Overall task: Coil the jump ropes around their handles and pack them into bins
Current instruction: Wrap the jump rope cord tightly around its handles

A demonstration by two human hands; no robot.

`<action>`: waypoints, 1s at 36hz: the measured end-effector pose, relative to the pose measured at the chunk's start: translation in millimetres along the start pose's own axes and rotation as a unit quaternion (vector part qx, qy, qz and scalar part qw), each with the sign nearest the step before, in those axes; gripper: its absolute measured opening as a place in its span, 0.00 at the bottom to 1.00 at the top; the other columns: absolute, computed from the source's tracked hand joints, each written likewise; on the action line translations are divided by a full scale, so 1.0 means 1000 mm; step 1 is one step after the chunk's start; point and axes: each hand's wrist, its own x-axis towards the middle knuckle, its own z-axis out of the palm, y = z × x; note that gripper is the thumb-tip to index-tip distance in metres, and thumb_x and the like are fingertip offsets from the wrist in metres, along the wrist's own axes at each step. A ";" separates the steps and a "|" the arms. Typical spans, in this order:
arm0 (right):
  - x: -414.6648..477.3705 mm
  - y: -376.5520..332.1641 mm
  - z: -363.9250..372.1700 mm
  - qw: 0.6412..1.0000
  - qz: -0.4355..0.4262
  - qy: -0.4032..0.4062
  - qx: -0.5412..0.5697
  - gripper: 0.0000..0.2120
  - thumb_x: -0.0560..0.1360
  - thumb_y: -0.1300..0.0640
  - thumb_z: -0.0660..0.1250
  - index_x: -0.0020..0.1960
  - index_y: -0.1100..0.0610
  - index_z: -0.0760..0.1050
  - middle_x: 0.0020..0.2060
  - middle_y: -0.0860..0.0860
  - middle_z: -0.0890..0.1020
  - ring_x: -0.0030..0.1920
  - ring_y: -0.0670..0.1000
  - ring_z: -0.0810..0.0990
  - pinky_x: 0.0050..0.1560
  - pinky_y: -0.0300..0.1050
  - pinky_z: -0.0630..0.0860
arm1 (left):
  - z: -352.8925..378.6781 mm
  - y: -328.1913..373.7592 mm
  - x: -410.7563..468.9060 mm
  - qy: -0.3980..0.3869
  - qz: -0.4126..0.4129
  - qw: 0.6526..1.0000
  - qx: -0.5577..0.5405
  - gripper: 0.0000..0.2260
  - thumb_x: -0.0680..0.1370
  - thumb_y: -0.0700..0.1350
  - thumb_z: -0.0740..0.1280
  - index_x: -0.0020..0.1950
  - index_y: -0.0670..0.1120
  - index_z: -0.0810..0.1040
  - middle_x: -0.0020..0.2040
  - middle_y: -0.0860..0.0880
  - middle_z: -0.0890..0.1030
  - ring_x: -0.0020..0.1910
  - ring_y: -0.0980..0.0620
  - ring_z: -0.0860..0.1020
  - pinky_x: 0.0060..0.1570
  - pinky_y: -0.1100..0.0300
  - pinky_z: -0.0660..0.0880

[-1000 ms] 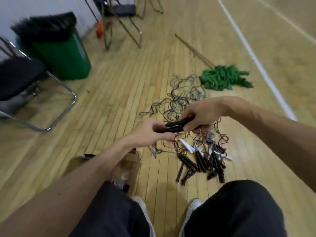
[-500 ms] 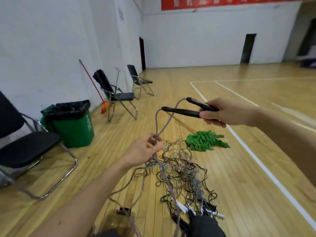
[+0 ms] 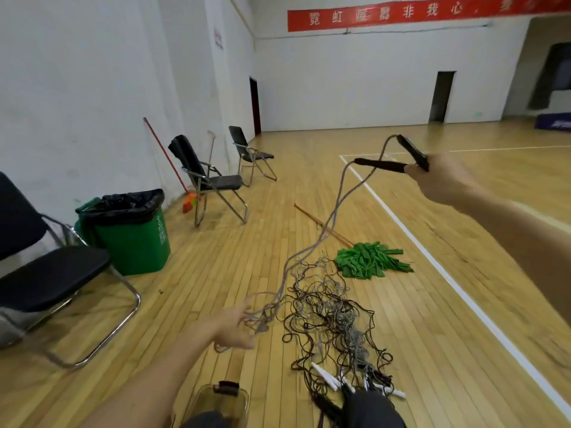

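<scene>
My right hand [image 3: 446, 180] is raised at the upper right and grips two black jump rope handles [image 3: 394, 160] together. Their grey rope [image 3: 335, 211] hangs down in two strands to my left hand [image 3: 236, 327], low at the centre. The rope runs through that hand's spread, blurred fingers. To the right of my left hand a tangled pile of ropes [image 3: 330, 316] lies on the wooden floor, with several black and white handles [image 3: 355, 384] at its near end. A clear plastic bin [image 3: 221, 400] sits at the bottom, partly hidden by my knee.
A green mop head [image 3: 370, 262] with a wooden stick lies beyond the pile. A green trash bin [image 3: 129, 230] stands at the left wall beside folding chairs [image 3: 213, 180] and a nearer black chair [image 3: 46, 273]. A white court line [image 3: 463, 295] crosses the floor on the right.
My right hand has lifted the two handles higher and farther right, drawing the rope taut. My left hand has dropped lower and slid along the rope with fingers spread.
</scene>
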 end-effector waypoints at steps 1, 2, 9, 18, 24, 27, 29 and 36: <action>-0.001 -0.004 0.005 1.000 -0.015 -0.008 -0.016 0.13 0.84 0.48 0.60 0.54 0.58 0.75 0.33 0.55 0.73 0.31 0.55 0.71 0.30 0.46 0.62 | -0.010 0.000 0.004 0.013 0.009 0.999 -0.028 0.43 0.74 0.49 0.76 0.81 0.48 0.54 0.74 0.48 0.71 0.70 0.49 0.72 0.65 0.60 0.69; -0.004 -0.010 0.010 0.999 -0.028 -0.021 -0.031 0.13 0.84 0.49 0.60 0.51 0.58 0.73 0.32 0.55 0.73 0.31 0.55 0.70 0.30 0.46 0.62 | -0.022 0.004 0.008 0.039 0.020 0.997 -0.062 0.43 0.73 0.48 0.77 0.81 0.49 0.55 0.67 0.48 0.77 0.63 0.50 0.77 0.59 0.61 0.72; -0.029 -0.055 0.042 0.972 -0.114 -0.188 -0.089 0.15 0.84 0.48 0.61 0.40 0.53 0.68 0.31 0.51 0.73 0.29 0.50 0.70 0.29 0.43 0.64 | -0.099 0.064 0.002 0.252 0.159 0.918 -0.263 0.47 0.65 0.53 0.82 0.78 0.55 0.59 0.61 0.50 0.75 0.54 0.53 0.77 0.58 0.52 0.77; -0.041 -0.060 0.055 0.930 -0.076 -0.351 0.084 0.13 0.83 0.52 0.63 0.44 0.59 0.75 0.30 0.49 0.75 0.26 0.46 0.69 0.28 0.38 0.67 | -0.088 0.112 -0.008 0.215 0.269 0.858 -0.382 0.32 0.78 0.64 0.56 0.81 0.57 0.53 0.65 0.53 0.75 0.57 0.53 0.76 0.63 0.49 0.70; -0.060 -0.042 0.066 0.794 -0.008 -0.572 0.205 0.17 0.83 0.51 0.61 0.58 0.65 0.74 0.35 0.54 0.81 0.42 0.53 0.84 0.43 0.45 0.80 | -0.065 0.112 -0.002 0.230 0.286 0.876 -0.314 0.28 0.79 0.66 0.53 0.78 0.59 0.60 0.58 0.57 0.75 0.61 0.58 0.74 0.66 0.52 0.70; -0.080 -0.040 0.082 0.724 0.040 -0.622 0.295 0.15 0.83 0.52 0.60 0.59 0.65 0.71 0.36 0.55 0.80 0.41 0.56 0.84 0.43 0.49 0.81 | -0.055 0.121 -0.008 0.233 0.322 0.874 -0.279 0.28 0.79 0.64 0.52 0.78 0.57 0.61 0.50 0.60 0.76 0.52 0.67 0.75 0.57 0.69 0.70; -0.090 -0.037 0.093 0.683 0.074 -0.630 0.361 0.12 0.83 0.53 0.60 0.58 0.63 0.71 0.36 0.56 0.78 0.37 0.56 0.82 0.40 0.50 0.80 | -0.049 0.121 -0.009 0.228 0.329 0.877 -0.265 0.27 0.79 0.63 0.52 0.76 0.55 0.66 0.45 0.59 0.76 0.46 0.66 0.76 0.49 0.71 0.70; -0.117 -0.018 0.129 0.603 0.143 -0.603 0.503 0.09 0.79 0.57 0.68 0.53 0.60 0.71 0.35 0.54 0.75 0.30 0.51 0.77 0.32 0.43 0.77 | -0.044 0.108 -0.003 0.196 0.294 0.882 -0.312 0.11 0.84 0.51 0.62 0.43 0.56 0.78 0.36 0.62 0.78 0.38 0.61 0.75 0.42 0.63 0.71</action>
